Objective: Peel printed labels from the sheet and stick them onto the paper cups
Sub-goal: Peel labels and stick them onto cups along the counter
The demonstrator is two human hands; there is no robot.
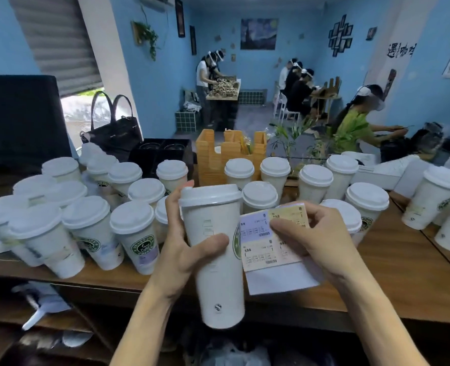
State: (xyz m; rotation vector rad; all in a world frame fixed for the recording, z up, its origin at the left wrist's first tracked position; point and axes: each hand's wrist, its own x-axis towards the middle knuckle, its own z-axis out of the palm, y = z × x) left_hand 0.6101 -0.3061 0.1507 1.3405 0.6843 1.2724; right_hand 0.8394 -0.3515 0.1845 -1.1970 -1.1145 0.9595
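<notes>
My left hand [184, 247] grips a tall white paper cup [216, 260] with a white lid, held upright in front of the counter edge. A green logo shows at the cup's right side. My right hand [316, 241] holds the label sheet [261, 247] just right of the cup, thumb on its upper part. The sheet carries pastel printed labels, lilac, yellow and pink, with barcodes; its lower part is blank white backing.
Several lidded white cups [137, 233] crowd the wooden counter [403, 273] left and behind, more at right [435, 196]. An orange holder [213, 154], a black bag [115, 130] and a plant [290, 138] stand behind. People work further back. Shelves lie below the counter.
</notes>
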